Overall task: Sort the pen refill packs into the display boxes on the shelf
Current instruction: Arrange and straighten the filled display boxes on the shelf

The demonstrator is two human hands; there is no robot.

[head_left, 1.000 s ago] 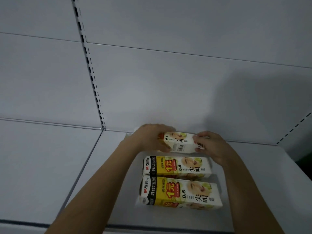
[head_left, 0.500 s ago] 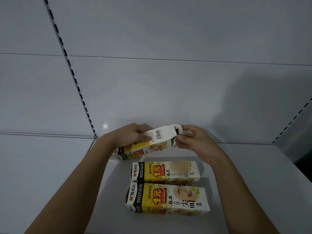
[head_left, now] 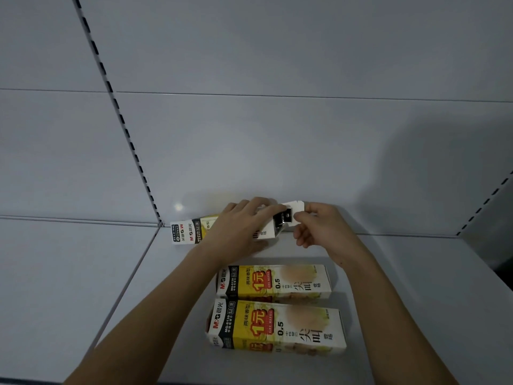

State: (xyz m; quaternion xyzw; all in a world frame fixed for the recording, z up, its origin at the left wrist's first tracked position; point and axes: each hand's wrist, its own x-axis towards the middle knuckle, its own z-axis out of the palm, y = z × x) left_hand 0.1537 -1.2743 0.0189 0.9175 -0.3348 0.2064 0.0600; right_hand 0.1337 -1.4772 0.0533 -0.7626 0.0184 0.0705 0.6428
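Observation:
Three yellow, white and black refill boxes lie on the grey shelf [head_left: 402, 287]. My left hand [head_left: 238, 229] grips the rear box [head_left: 191, 230] around its middle, holding it lengthwise along the back wall. That box's right end is open, with a dark inside showing. At that end my right hand [head_left: 319, 226] pinches the white end flap [head_left: 295, 207]. The middle box [head_left: 274, 282] and the front box [head_left: 277, 326] lie flat and closed, side by side, nearer to me.
A slotted upright [head_left: 122, 118] runs diagonally down the grey back panel to the shelf's rear edge. A second slotted upright [head_left: 485, 202] stands at the right, beside a dark gap. A seam divides the shelf from the panel on the left.
The rear box's right end now stands open, its flap pulled up by my right hand. The box has turned so its barcode side is hidden. The view shifted down and left.

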